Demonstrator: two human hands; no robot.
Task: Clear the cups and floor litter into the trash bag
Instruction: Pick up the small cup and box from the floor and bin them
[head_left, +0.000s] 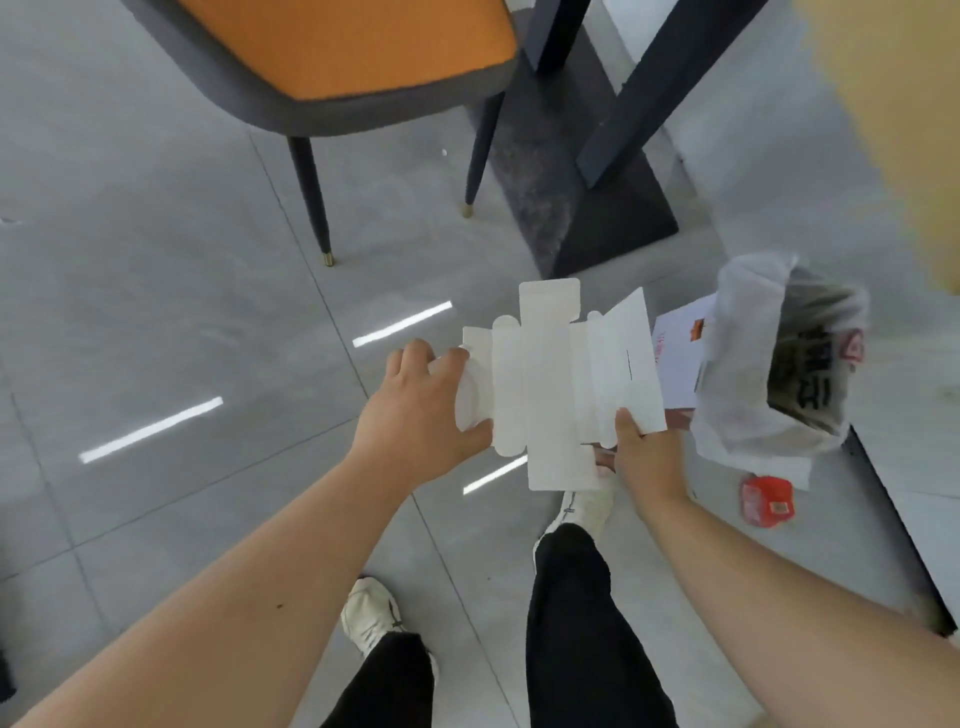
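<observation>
A flattened white cardboard box (558, 384) is held above the floor between both hands. My left hand (415, 410) grips its left flaps and my right hand (647, 457) pinches its lower right edge. To the right, a white plastic trash bag (748, 374) with dark printing stands open on the floor. A white paper sheet with red marks (680, 358) lies beside and partly behind the bag. A crumpled red wrapper (766, 501) lies on the tiles below the bag.
A chair with an orange seat (337, 47) and dark legs stands at the back. The dark table base (587, 208) sits right of it. A pale wall or cabinet edge (893, 493) runs along the right. My feet in white shoes stand below.
</observation>
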